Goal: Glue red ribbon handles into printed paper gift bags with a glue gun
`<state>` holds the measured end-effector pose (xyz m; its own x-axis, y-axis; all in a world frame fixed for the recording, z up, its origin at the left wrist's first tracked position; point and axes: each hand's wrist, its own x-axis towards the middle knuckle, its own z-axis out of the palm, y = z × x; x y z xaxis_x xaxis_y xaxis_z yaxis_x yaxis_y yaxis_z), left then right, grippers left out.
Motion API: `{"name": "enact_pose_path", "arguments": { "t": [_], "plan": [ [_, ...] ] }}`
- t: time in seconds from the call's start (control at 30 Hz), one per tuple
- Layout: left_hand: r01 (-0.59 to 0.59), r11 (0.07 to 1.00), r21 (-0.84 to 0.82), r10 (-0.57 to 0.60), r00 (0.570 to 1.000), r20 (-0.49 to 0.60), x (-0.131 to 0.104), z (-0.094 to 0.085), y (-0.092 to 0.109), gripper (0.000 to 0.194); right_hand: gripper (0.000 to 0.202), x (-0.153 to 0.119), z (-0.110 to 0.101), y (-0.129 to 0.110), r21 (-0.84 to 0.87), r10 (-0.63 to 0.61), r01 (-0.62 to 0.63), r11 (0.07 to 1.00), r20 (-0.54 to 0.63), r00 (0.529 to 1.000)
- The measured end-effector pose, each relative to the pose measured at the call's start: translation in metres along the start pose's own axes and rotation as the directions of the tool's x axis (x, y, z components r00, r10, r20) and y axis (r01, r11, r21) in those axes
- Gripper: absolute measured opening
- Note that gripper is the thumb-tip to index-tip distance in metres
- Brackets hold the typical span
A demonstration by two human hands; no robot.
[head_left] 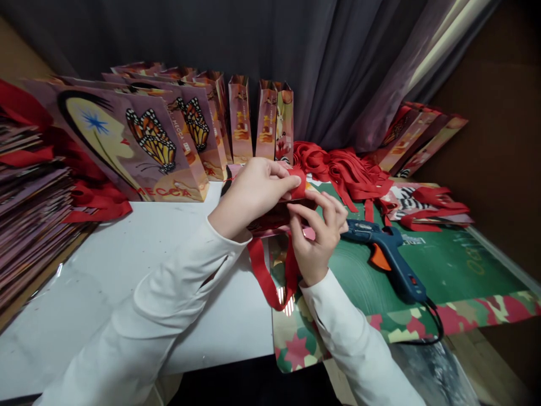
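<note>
In front of me a paper bag [273, 224] lies partly hidden beneath my hands, its opening toward me. A loop of red ribbon handle [262, 273] hangs down from its near side. My left hand [256, 189] is closed, thumb pressing a flat piece of red ribbon [299, 189] against the bag's far side. My right hand [316, 234] has its fingers curled at the bag's right edge, close to that ribbon. A blue glue gun [391, 256] with an orange trigger lies just right of my right hand, nozzle toward it.
Printed paper bags [143, 141] stand in rows at the back left, with more bags [418, 138] at the back right. A heap of red ribbons [342, 169] lies behind the green mat [355, 282]. Stacked flat bags [38, 225] rise at the left edge. A grey curtain [190, 34] hangs behind.
</note>
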<state>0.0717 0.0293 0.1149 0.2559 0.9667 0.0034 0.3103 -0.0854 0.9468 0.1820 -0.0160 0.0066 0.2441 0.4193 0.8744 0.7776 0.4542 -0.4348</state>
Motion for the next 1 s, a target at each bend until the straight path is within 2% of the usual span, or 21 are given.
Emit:
{"name": "enact_pose_path", "arguments": {
  "t": [0.17, 0.33, 0.43, 0.5, 0.6, 0.7, 0.83, 0.9, 1.0],
  "plan": [
    [-0.007, 1.000, -0.008, 0.007, 1.000, 0.006, 0.002, 0.000, -0.002, 0.018, 0.020, 0.000, 0.000, 0.001, 0.000, 0.024, -0.024, 1.000, -0.012, 1.000],
    [0.030, 0.999, -0.023, -0.030, 1.000, -0.003, 0.001, -0.001, -0.001, 0.020, 0.015, 0.003, -0.002, 0.003, 0.042, 0.034, -0.035, 0.998, 0.035, 0.999],
    [0.030, 0.999, -0.027, -0.030, 0.999, -0.013, 0.001, -0.003, 0.000, 0.021, 0.015, 0.007, -0.010, 0.003, 0.194, 0.142, -0.143, 0.971, 0.019, 0.990],
    [0.037, 0.998, 0.041, -0.037, 0.999, -0.017, 0.004, -0.004, -0.001, 0.022, 0.013, 0.010, -0.019, 0.004, 0.277, 0.254, -0.248, 0.928, 0.016, 0.967],
    [0.062, 0.989, 0.133, -0.068, 0.997, 0.039, 0.010, -0.003, -0.007, 0.022, 0.008, 0.018, -0.039, 0.008, 0.325, 0.388, -0.388, 0.862, 0.067, 0.919],
    [-0.005, 0.978, 0.209, -0.019, 0.994, 0.112, 0.015, 0.000, -0.019, 0.019, 0.008, 0.029, -0.060, 0.017, 0.292, 0.457, -0.504, 0.813, 0.216, 0.863],
    [-0.159, 0.925, 0.344, 0.097, 0.977, 0.190, 0.018, 0.006, -0.033, 0.023, 0.018, 0.043, -0.081, 0.036, 0.253, 0.555, -0.671, 0.697, 0.401, 0.729],
    [-0.174, 0.892, 0.417, 0.090, 0.973, 0.214, 0.019, 0.007, -0.037, 0.027, 0.021, 0.047, -0.088, 0.044, 0.305, 0.588, -0.744, 0.595, 0.465, 0.661],
    [-0.139, 0.797, 0.587, 0.010, 0.976, 0.218, 0.019, 0.007, -0.037, 0.027, 0.027, 0.048, -0.097, 0.053, 0.341, 0.610, -0.822, 0.456, 0.553, 0.568]
  ]
}}
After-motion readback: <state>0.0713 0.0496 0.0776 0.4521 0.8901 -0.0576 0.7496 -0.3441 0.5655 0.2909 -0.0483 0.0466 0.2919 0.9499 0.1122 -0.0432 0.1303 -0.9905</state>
